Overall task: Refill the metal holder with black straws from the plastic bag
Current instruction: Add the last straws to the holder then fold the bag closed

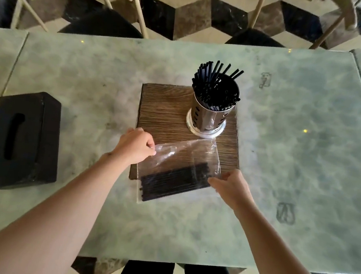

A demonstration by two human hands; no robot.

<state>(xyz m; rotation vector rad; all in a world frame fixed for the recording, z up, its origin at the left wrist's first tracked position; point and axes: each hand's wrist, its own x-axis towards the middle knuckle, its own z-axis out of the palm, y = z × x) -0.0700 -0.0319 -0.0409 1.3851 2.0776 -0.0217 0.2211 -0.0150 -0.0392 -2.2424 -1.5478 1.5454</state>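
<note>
A perforated metal holder (pixel 207 117) stands upright at the far right of a wooden board (pixel 164 111), with several black straws (pixel 214 85) sticking out of it. A clear plastic bag (pixel 186 157) lies flat on the board's near edge and holds a bundle of black straws (pixel 171 183) lying sideways. My left hand (pixel 134 147) pinches the bag's upper left corner. My right hand (pixel 229 188) grips the bag's right edge, beside the straw ends.
A black tissue box (pixel 24 140) lies on the pale green marble table (pixel 294 146) at the left. Chairs with black seats (pixel 102 24) stand beyond the far table edge on a chequered floor.
</note>
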